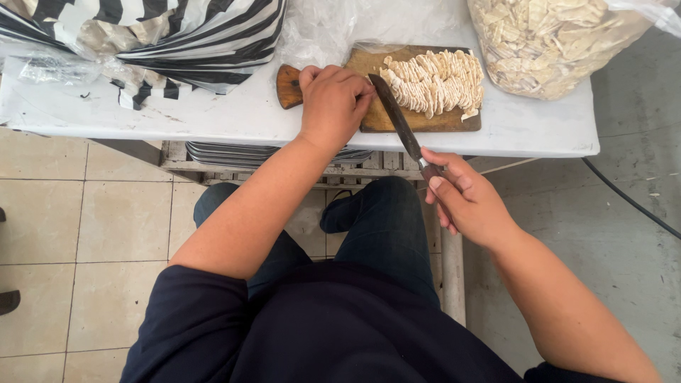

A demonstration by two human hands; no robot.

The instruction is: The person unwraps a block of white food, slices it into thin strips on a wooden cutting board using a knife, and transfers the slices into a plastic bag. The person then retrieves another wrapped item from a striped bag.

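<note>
Nearest, the right hand [468, 202] is wrapped around the handle of a long knife [401, 124], fingers curled shut on it just off the near edge of the white table [234, 113]. The dark blade slants up and left from the hand, its tip reaching over the wooden cutting board [418, 120]. The knife looks stiff and fairly light; the handle is the only safe place to grip, and the edge is best kept away from the other hand's knuckles.

A little farther, the left hand [332, 103] lies bunched on the left part of the board, fingers tucked in and pressing down beside the blade. What sits under them is hidden, so I cannot tell if they hold anything.

To the right of the blade lies a heap of pale cut strips [436, 81], stacked in rows. They look soft, light and easily broken, better scooped together than pinched.

Farther off, a clear bag of similar pale pieces [546, 42] stands at the far right, and a black-and-white striped bag [163, 39] at the far left. Stacked metal trays [234, 152] sit on a shelf below the table.
</note>
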